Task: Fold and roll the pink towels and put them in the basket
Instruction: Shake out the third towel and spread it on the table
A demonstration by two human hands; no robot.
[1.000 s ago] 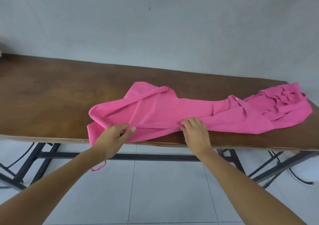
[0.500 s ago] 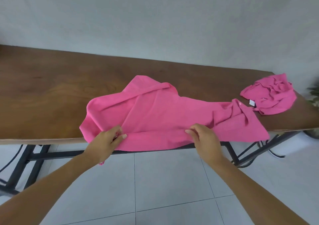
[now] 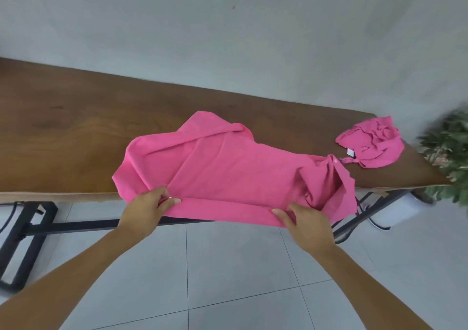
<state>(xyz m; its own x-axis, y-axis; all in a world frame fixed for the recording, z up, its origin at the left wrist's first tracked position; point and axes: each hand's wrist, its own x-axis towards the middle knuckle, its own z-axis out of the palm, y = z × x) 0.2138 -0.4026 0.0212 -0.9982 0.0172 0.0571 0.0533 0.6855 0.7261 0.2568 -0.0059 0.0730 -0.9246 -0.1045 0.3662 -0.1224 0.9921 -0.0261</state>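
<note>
A large pink towel (image 3: 228, 167) lies creased across the middle of the brown wooden table (image 3: 63, 132), its near edge hanging over the table's front. My left hand (image 3: 147, 208) pinches that near edge at the left. My right hand (image 3: 304, 220) grips the same edge farther right, near a bunched corner. A second pink towel (image 3: 372, 142) sits crumpled in a heap at the table's far right, a white label showing on it. No basket is in view.
A green leafy plant (image 3: 448, 152) in a white pot (image 3: 395, 210) stands past the table's right end. Black metal table legs (image 3: 30, 231) and a crossbar run below the top. Light grey floor tiles (image 3: 228, 279) lie beneath my arms.
Both hands have pulled the large towel toward me and left, so its near edge overhangs the table. It has come apart from the crumpled towel. The view has swung right, showing the plant.
</note>
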